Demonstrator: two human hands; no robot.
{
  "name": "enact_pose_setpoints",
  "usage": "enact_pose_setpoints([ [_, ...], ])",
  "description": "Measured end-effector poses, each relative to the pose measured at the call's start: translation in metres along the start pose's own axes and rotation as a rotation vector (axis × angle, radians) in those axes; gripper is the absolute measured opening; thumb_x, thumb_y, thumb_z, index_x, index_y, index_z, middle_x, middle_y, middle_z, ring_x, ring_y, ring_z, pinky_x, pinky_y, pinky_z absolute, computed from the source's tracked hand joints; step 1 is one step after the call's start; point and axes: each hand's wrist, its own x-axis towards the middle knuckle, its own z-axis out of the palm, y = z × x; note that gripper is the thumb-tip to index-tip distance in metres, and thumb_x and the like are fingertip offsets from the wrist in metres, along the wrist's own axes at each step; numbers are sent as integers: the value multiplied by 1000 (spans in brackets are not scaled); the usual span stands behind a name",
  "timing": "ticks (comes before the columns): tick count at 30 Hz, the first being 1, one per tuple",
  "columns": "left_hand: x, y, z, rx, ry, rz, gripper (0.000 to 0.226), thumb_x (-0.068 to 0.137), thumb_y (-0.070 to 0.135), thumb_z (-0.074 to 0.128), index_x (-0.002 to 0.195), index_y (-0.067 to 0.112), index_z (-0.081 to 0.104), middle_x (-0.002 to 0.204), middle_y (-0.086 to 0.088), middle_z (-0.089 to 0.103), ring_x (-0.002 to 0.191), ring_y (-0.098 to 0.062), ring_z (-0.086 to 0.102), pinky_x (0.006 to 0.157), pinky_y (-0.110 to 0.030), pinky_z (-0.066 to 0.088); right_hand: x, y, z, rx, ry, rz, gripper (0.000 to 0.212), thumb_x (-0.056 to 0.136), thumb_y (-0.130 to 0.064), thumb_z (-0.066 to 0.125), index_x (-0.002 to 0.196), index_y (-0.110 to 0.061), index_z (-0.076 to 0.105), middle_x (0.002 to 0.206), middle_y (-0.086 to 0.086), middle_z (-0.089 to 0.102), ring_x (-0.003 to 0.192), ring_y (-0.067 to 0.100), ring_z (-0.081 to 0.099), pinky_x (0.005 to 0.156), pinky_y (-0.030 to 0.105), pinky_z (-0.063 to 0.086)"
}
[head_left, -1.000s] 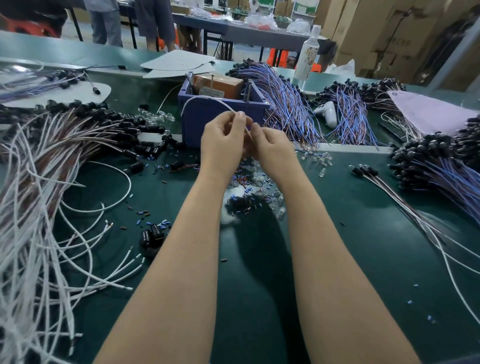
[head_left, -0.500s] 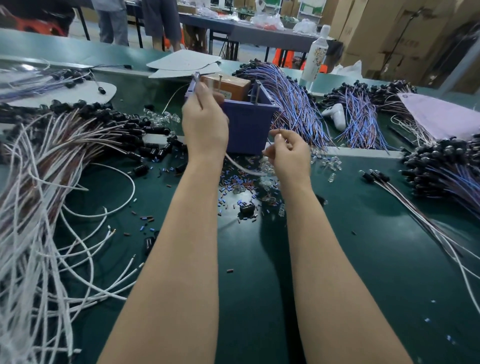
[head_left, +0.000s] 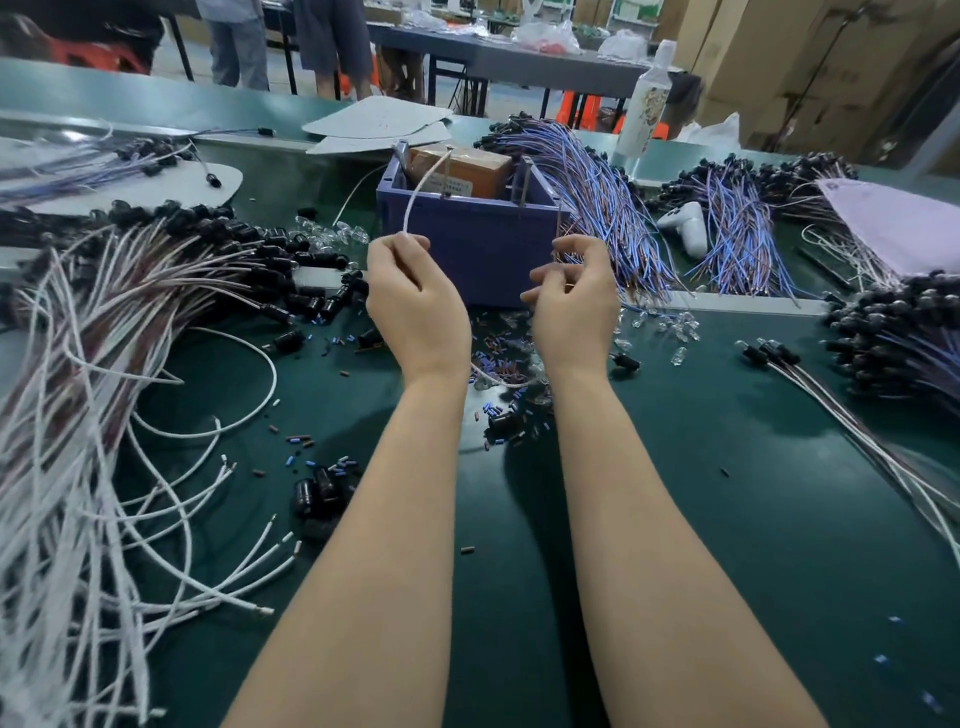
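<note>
**White wire (head_left: 415, 200) held up over the table (head_left: 727, 467)**

The left hand (head_left: 415, 306) pinches the white wire, which bends up toward the purple box (head_left: 467, 249). The right hand (head_left: 574, 306) curls its fingers round the other end. The wire hangs in a loop between the wrists.

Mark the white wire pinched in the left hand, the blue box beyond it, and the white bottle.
white wire (head_left: 417, 195), head view, on the arc rising toward the box.
blue box (head_left: 467, 254), head view, on its front wall.
white bottle (head_left: 647, 101), head view, on its body.
</note>
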Motion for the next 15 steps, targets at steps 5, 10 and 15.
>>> enact_pose_setpoints([
  [5, -5, -11, 2, 64, -24, -49, 20, 102, 15, 29, 89, 13, 45, 78, -10, 57, 60, -15, 47, 54, -16, 35, 1, 0, 1, -46, -34, -33, 30, 97, -3, 38, 121, -9, 55, 93, -1, 61, 64, 7, 60, 73, 25, 50],
  [10, -11, -15, 5, 100, -54, -74, 18, 102, 14, 27, 92, 9, 41, 80, -18, 61, 67, -27, 52, 61, -30, 38, -1, 2, 2, -38, -38, -43, 36, 94, 1, 38, 124, -13, 52, 92, 0, 62, 63, 5, 59, 68, 16, 47],
  [15, -15, -17, 7, 202, -182, -29, 19, 102, 17, 29, 93, 10, 45, 77, -11, 60, 67, -26, 54, 64, -35, 43, 0, -1, 2, -4, -27, -29, 33, 95, 0, 40, 126, -9, 49, 93, 0, 62, 63, 6, 62, 76, 28, 53],
])
